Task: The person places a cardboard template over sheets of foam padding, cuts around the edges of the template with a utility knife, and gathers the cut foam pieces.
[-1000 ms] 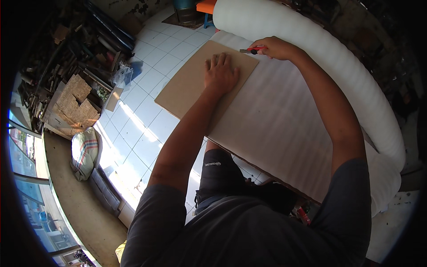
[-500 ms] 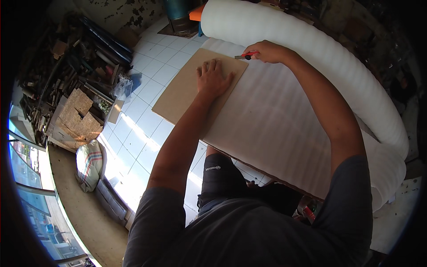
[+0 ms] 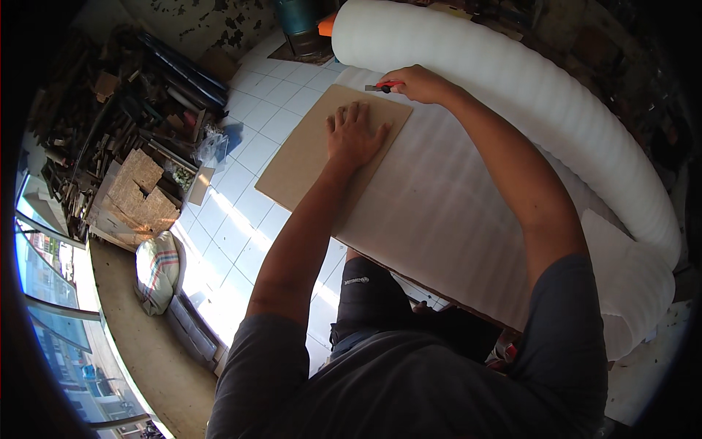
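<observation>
A flat brown cardboard sheet (image 3: 292, 164) lies on the left end of a spread layer of white foam sheeting (image 3: 439, 212). My left hand (image 3: 356, 137) presses flat on the cardboard near its right edge, fingers spread. In my right hand (image 3: 415, 83) is a red and black utility knife (image 3: 385, 87), its blade pointing left. The blade sits just beyond the cardboard's far edge, over the white foam; whether it touches the foam I cannot tell.
A thick roll of white foam (image 3: 512, 88) runs along the far side and curves down to the right. Scrap wood (image 3: 95, 139) is heaped at the left, with a stuffed white sack (image 3: 157, 272) nearer. Tiled floor (image 3: 245, 197) lies between. A teal drum (image 3: 298, 22) stands at the back.
My right hand has drawn the knife leftward along the cardboard's far edge. The left hand stays pressed on the cardboard. The whole view has shifted slightly.
</observation>
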`<state>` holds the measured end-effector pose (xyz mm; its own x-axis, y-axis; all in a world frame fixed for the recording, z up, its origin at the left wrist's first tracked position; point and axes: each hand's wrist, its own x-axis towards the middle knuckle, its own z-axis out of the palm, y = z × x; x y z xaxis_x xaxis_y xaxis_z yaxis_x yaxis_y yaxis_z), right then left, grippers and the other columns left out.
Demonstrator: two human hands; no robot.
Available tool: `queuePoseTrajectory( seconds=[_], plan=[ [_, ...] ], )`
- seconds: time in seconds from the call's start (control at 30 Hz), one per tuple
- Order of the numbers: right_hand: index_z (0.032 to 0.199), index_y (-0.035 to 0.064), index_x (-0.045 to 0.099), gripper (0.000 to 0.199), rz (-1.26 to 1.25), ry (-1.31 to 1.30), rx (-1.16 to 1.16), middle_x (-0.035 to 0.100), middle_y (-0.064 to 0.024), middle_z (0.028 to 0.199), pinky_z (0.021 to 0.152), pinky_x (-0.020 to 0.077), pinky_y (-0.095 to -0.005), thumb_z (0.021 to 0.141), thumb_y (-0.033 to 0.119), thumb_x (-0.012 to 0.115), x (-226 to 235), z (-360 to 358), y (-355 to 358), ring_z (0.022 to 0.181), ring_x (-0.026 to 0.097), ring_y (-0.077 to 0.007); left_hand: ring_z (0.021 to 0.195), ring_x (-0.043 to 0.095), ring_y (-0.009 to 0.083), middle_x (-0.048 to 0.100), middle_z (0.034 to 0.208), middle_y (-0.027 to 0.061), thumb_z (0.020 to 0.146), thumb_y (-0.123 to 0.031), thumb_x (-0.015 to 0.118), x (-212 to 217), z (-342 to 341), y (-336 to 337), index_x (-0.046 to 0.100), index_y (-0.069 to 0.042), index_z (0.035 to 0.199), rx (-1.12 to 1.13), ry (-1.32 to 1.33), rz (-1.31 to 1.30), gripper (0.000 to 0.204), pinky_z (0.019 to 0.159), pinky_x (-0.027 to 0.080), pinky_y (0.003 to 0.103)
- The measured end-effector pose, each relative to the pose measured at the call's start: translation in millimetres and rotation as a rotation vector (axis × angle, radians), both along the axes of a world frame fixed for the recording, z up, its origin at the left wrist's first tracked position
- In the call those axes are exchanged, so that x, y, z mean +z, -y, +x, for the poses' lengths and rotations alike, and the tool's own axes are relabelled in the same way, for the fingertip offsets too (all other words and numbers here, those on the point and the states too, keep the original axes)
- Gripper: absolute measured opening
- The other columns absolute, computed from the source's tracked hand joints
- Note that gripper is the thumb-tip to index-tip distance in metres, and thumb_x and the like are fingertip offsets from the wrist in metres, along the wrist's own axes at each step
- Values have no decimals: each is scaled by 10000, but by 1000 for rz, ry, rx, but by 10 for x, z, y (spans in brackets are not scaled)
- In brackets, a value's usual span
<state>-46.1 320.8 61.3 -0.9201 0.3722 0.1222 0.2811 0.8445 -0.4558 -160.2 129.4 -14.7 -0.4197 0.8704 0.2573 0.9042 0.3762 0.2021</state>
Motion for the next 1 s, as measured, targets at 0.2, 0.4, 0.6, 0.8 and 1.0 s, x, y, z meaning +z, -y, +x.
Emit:
queuePoseTrajectory(
  seconds=[0.2,0.4,0.6,0.8,1.0],
  plan=[
    [1301,134,684,314,29,-14,48,753,-101,1085,891,511,-394,992,108,634,-96,-28,-78,960,678,-249,1526,284,377,367,1637,124,961,-701,424,32,31,-18,390,-120,1576,-8,-5,-1,847,1259,180,556],
    [1288,135,688,304,74,21,16,751,-100,1097,887,512,-404,991,107,632,-2,-35,43,968,674,-265,1527,282,376,360,1641,123,963,-695,427,-6,2,-2,400,-118,1568,-4,-11,-3,837,1258,184,557],
    [1286,133,689,299,60,44,34,748,-102,1094,889,511,-403,993,112,633,-5,13,-13,970,671,-266,1531,272,369,339,1654,110,967,-699,413,39,33,-13,388,-122,1576,-9,-8,-21,839,1260,178,554],
    [1290,136,688,297,40,95,36,747,-106,1099,889,510,-408,1003,110,616,39,26,21,975,669,-273,1539,259,363,333,1658,102,973,-709,389,14,9,-11,374,-126,1586,-9,-11,-42,846,1262,174,544],
    [1274,144,693,286,36,152,9,743,-124,1112,882,515,-422,995,127,629,143,215,60,991,678,-290,1536,263,365,337,1654,107,967,-724,394,-20,-10,-40,366,-130,1590,-1,-23,-36,861,1258,182,550]
  ],
)
